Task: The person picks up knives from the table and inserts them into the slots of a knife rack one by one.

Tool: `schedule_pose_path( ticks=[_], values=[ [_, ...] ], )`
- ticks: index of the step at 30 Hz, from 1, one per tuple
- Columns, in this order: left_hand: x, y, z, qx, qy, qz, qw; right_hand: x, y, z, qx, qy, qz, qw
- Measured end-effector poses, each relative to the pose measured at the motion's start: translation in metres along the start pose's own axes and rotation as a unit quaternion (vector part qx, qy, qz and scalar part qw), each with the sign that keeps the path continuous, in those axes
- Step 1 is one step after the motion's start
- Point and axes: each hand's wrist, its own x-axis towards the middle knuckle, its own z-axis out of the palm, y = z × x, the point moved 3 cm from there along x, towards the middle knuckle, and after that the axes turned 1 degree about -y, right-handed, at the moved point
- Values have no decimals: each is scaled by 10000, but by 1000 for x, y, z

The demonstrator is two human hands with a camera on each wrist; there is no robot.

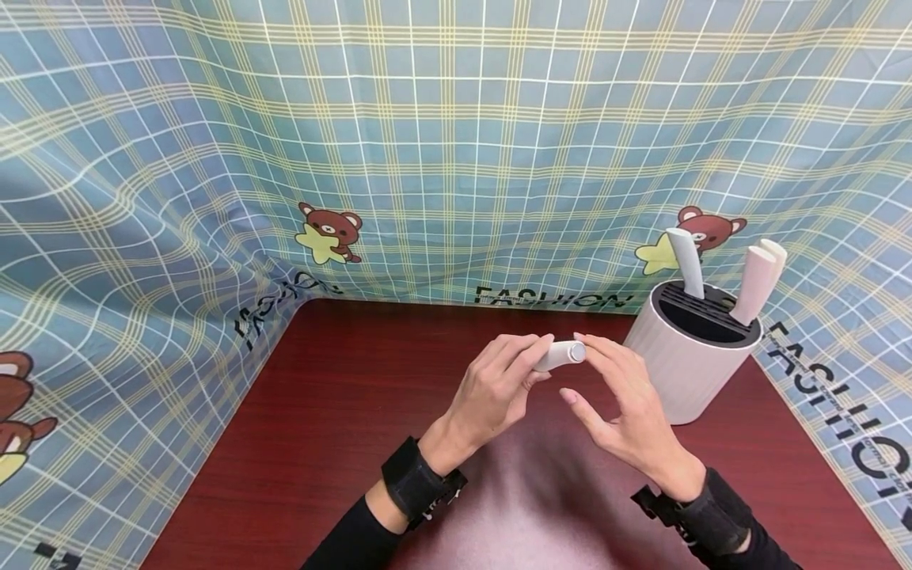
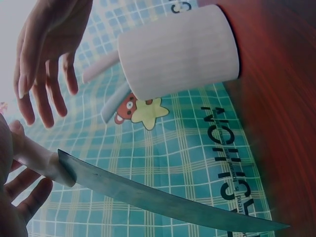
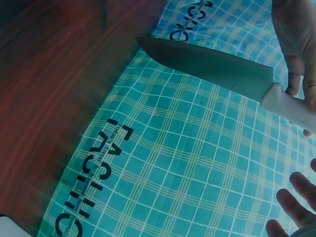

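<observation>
My left hand (image 1: 492,385) grips a kitchen knife by its pale handle (image 1: 559,356), whose butt end faces up towards the head camera. In the left wrist view the knife's long blade (image 2: 148,192) extends from the handle, its tip near the red-brown tabletop (image 2: 281,98). The right wrist view shows the broad side of the same blade (image 3: 212,66). My right hand (image 1: 630,408) is just right of the handle, thumb and fingers spread, holding nothing. In the right wrist view its fingers (image 3: 294,202) are apart from the handle.
A white ribbed knife block (image 1: 687,372) with a black slotted top stands at the right rear of the table. Three handles stick out of it: a grey-blue one (image 1: 687,265), a pink one (image 1: 752,285) and a cream one. Checked cloth (image 1: 456,158) walls the table's back and sides.
</observation>
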Motion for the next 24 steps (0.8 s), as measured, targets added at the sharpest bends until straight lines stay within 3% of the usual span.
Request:
schedule_pose_path(
  ticks=[24],
  values=[
    [1,20,-7,83,24,493,9987,15,-20,-1,526,80,-190,9984]
  ],
)
